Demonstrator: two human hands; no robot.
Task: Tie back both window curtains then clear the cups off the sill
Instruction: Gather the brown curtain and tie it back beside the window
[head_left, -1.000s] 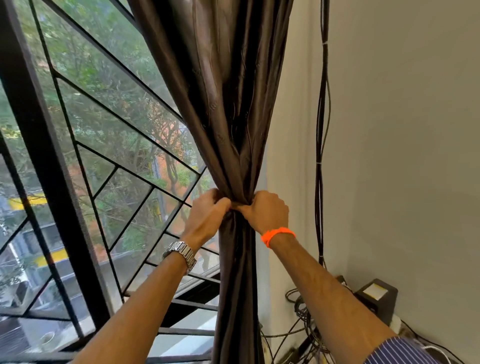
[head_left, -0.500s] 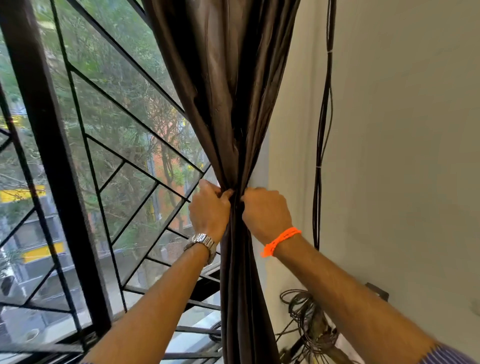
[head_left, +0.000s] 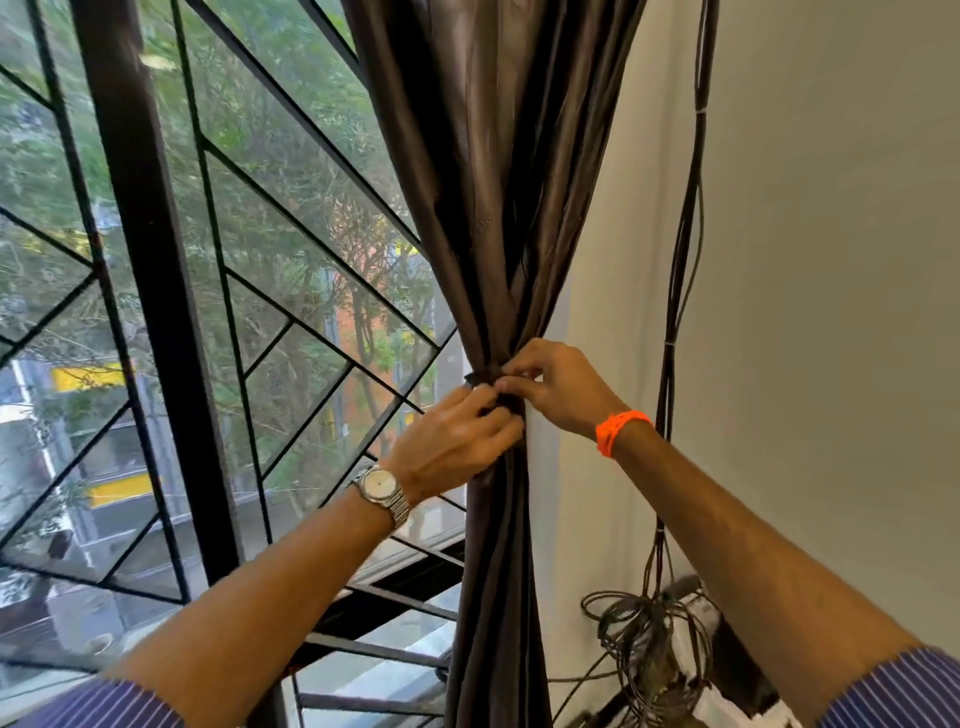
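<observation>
The left hand (head_left: 454, 441) and right hand (head_left: 563, 389) pinch the tie (head_left: 480, 378) round the curtain (head_left: 493, 208). This holds the fabric bunched for knotting.

Dark brown glossy curtain (head_left: 488, 156). Left of curtain: black window grille (head_left: 150, 260). Right of curtain: orange wristband (head_left: 618, 431), blue-striped sleeve (head_left: 893, 691), black cables (head_left: 680, 260).

Gathered brown curtain (head_left: 493, 208), centre frame
Left hand (head_left: 452, 441) and right hand (head_left: 556, 384) pinch its bunched waist, fingertips close together; black window bars (head_left: 150, 291) at left.
</observation>
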